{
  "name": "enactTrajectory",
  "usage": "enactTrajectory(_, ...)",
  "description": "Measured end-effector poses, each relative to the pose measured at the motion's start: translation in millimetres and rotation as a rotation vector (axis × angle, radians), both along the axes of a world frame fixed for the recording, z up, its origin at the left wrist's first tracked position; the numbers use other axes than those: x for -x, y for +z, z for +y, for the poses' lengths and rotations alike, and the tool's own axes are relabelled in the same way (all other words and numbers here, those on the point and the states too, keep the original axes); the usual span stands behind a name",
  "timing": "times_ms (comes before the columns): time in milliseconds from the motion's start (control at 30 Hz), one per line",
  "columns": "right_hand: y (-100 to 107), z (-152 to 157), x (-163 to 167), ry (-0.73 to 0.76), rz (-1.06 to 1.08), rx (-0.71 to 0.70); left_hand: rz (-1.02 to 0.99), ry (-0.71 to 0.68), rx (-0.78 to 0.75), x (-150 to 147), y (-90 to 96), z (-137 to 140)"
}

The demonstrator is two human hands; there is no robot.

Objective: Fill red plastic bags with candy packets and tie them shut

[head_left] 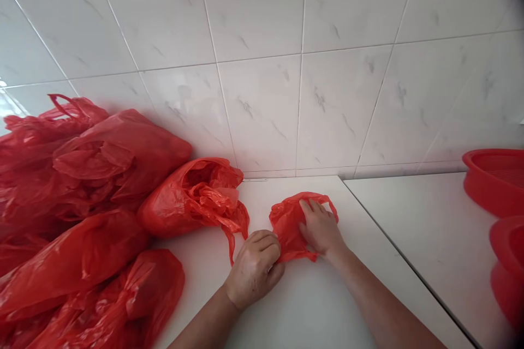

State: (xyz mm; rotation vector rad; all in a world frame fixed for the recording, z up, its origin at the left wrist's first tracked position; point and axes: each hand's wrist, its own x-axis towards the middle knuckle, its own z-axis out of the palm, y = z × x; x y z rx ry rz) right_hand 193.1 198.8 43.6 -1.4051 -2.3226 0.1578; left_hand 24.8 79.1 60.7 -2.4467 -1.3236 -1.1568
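Note:
A small red plastic bag (289,229) lies crumpled on the white tabletop (295,305), one handle loop standing up at its far right. My left hand (256,264) is closed on the bag's near left edge, fingers curled in a pinch. On the bag's right part rests my right hand (321,226), fingers stretched out and spread over the plastic. Just left of my left hand sits another red bag (176,207), its mouth gaping and a handle strap hanging toward me.
Several stuffed red bags (118,147) are heaped along the left side. Two red plastic baskets (483,191) stand at the right edge. A white tiled wall (262,103) closes off the back, and a dark seam (403,253) divides the tabletop.

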Motion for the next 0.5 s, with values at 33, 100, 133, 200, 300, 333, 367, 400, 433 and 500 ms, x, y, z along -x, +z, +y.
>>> enactTrajectory(33, 2, -1, 0, -0.017, -0.005, -0.004, 0.008, -0.015, 0.017, -1, -0.7, -1)
enactTrajectory(100, 7, -5, 1, -0.042, -0.008, -0.015, 0.024, -0.036, 0.066, -4, -2.0, -1)
enactTrajectory(133, 10, -6, 2, -0.052, 0.003, -0.024, 0.035, -0.04, 0.093, -5, -2.7, -1)
enactTrajectory(200, 17, -8, 3, -0.056, 0.073, -0.043, 0.063, -0.027, 0.126, -6, -4.0, -1)
enactTrajectory(300, 25, -6, -2, -0.053, 0.287, 0.071, 0.118, 0.016, 0.131, -5, -6.0, 0)
enactTrajectory(333, 28, -4, -5, -0.062, 0.344, 0.137, 0.13, 0.033, 0.131, -4, -6.5, 0)
enactTrajectory(367, 32, -2, -10, -0.076, 0.381, 0.202, 0.135, 0.052, 0.129, -2, -7.0, 0)
enactTrajectory(400, 36, 0, -16, -0.09, 0.401, 0.261, 0.133, 0.077, 0.122, 0, -7.4, 1)
enactTrajectory(433, 40, 2, -23, -0.1, 0.408, 0.312, 0.124, 0.106, 0.11, 3, -7.7, 2)
enactTrajectory(500, 51, 5, -37, -0.097, 0.424, 0.419, 0.082, 0.168, 0.062, 10, -8.2, 3)
